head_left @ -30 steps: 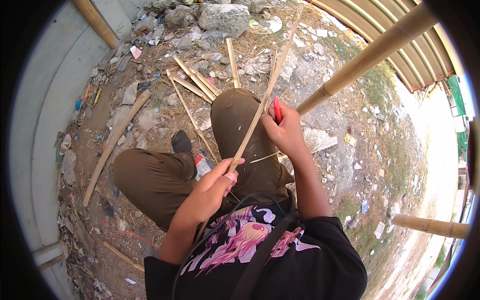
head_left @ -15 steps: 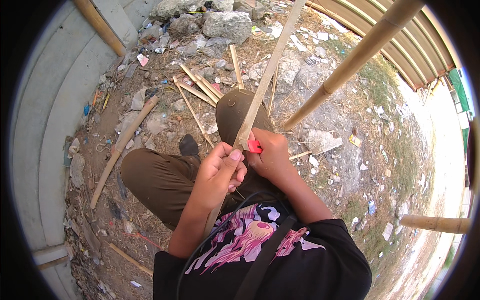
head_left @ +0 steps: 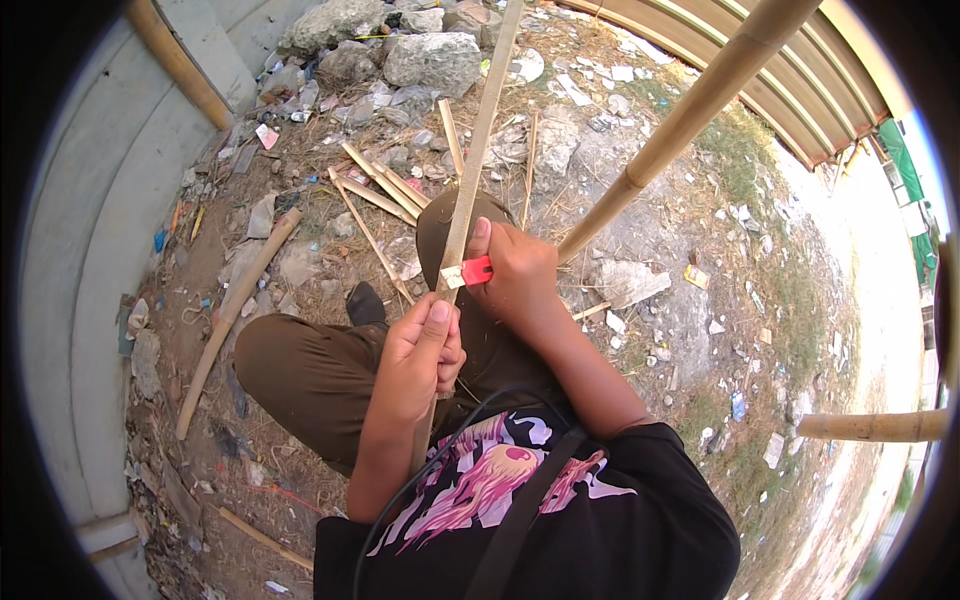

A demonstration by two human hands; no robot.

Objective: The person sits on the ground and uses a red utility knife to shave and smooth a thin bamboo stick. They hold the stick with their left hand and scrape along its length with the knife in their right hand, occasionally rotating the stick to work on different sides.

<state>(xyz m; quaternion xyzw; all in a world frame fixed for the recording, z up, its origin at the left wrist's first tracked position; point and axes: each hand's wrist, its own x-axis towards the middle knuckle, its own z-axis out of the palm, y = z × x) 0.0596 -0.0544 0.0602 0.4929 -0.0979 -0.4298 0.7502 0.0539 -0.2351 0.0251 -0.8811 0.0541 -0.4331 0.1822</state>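
The head view looks down on a seated person working a long, pale split bamboo strip [head_left: 472, 170] that runs from the lap up and away past the knees. The left hand [head_left: 422, 352] has its fingers wrapped tight round the strip's lower part, thumb laid along it. The right hand [head_left: 512, 268] is closed on a small red-handled cutter [head_left: 470, 272], whose pale blade sits against the strip's right edge just above the left thumb.

Judging from the blade's place, the shaving is in its early stretch: the cutter stands low on the strip, and most of the length above it appears unworked. Several short split bamboo pieces [head_left: 380, 188] lie on the littered dirt ground [head_left: 660, 250] beyond the knees, possibly finished or discarded; I cannot tell which.

For room, a thick round bamboo pole [head_left: 690, 110] slants close by on the right, near the right hand, and limits sideways swing. A grey concrete wall [head_left: 90, 260] curves along the left, well apart. A pile of grey rocks [head_left: 420, 55] lies ahead, near the strip's far end.
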